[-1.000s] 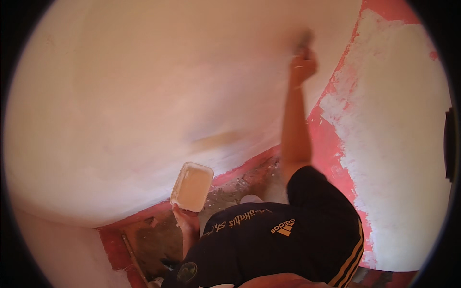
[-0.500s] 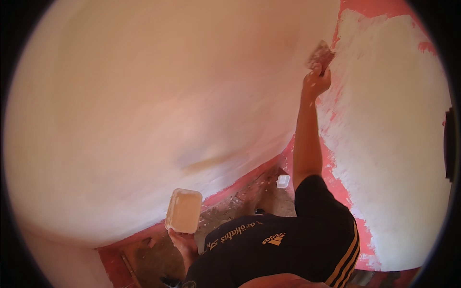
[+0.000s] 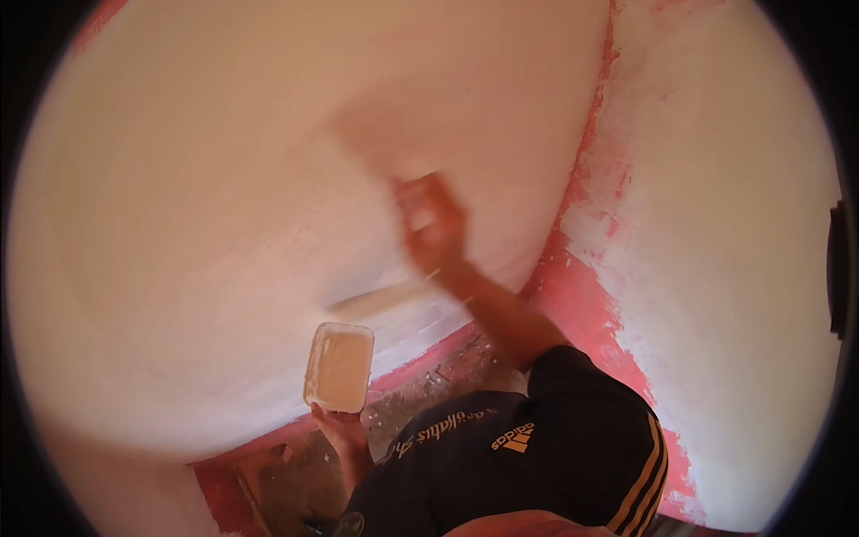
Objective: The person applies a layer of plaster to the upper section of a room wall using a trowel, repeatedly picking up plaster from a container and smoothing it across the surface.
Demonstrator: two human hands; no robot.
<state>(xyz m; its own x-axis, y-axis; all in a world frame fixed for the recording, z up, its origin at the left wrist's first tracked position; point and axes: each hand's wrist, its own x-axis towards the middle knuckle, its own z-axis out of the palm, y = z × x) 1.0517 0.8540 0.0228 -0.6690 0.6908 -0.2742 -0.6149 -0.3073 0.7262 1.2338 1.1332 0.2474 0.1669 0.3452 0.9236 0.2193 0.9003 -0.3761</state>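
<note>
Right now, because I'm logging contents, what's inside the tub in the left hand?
Inside the tub, a pale tan surface shows, with whitish smears along the side. Anything beneath is covered; depth can't be told.

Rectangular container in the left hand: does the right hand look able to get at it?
Probably yes: in view, the right hand is above and right of the rectangular container, with nothing visible between them. The left hand holds the near end, leaving the open face uncovered.

Right arm (image 3: 506,318) slanting leftward, right hand (image 3: 437,224) raised, blurred, left hand (image 3: 344,436) lower.
</note>
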